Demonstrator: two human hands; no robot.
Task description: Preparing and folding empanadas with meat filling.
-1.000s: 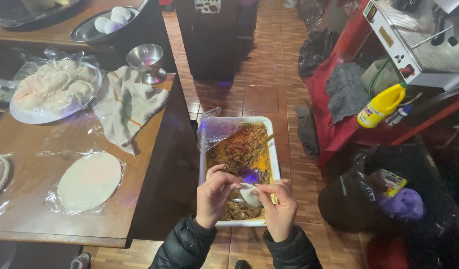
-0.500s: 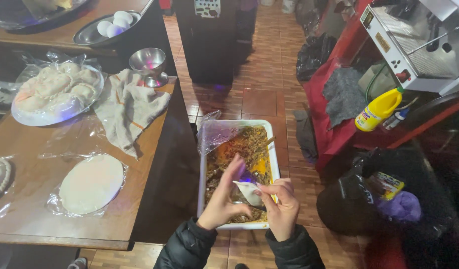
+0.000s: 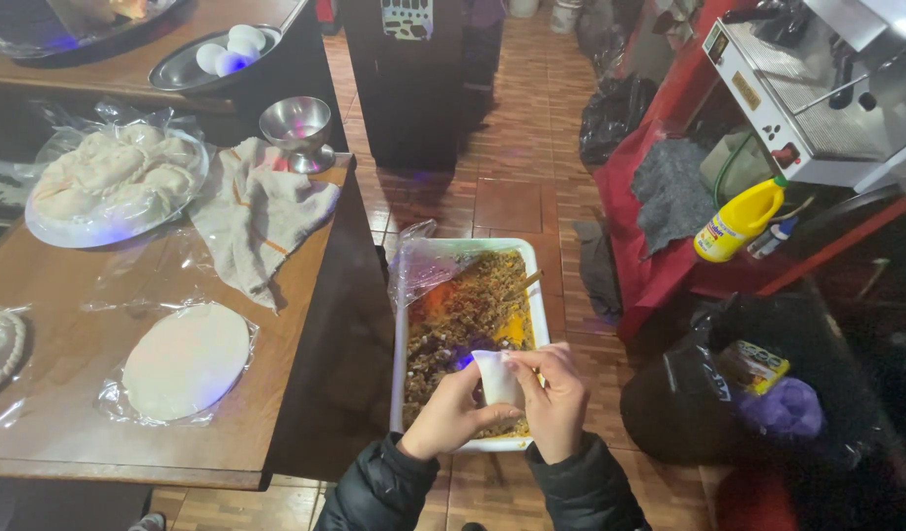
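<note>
Brown floor tiles run under everything, and along the left stands a wooden table (image 3: 69,295) carrying a plate of shaped dough pieces (image 3: 109,177) under clear film, a flat round of dough (image 3: 185,360) in plastic nearer the front edge, a crumpled cloth (image 3: 261,211) and a small metal cup (image 3: 296,126). Just right of the table edge, low over the floor, sits a white rectangular tray (image 3: 541,324) of brown minced filling, its long axis running away from the person, with loose film bunched at its far left corner and a utensil handle (image 3: 524,285) poking out of the filling. Above the near end of that tray the left hand (image 3: 451,413) and the right hand (image 3: 551,398) meet, thumbs and fingers of both pinching a small white piece of dough (image 3: 496,379) between them; it stands upright, taller than wide, held directly over the filling. Both hands touch it, the left from below and the side, the right closing over its right edge, so neither is clearly nearer. Further right, a red counter holds a grey rag (image 3: 672,192) and a yellow bottle (image 3: 738,218), with dark bags (image 3: 728,393) on the floor below.
</note>
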